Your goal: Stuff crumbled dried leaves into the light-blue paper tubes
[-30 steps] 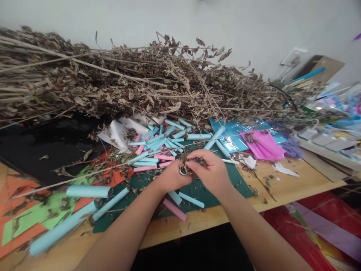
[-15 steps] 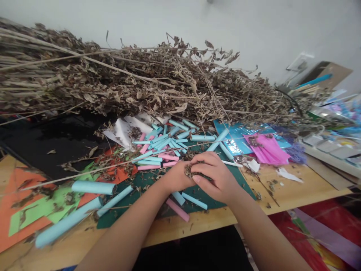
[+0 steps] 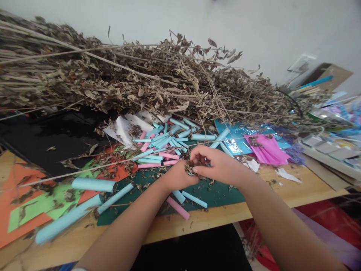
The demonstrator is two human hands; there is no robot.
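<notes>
Progress: many rolled paper tubes already piled, big heap of dried branches left behind | left hand closed on leaf-stuffed tube, right hand pinching crumbled leaves at its mouth | over green cutting mat | brown, brittle, flaky.

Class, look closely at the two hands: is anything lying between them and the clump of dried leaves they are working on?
Nothing visible does. The left hand and right hand both touch the clump of dried leaves directly, above the green mat.
</notes>
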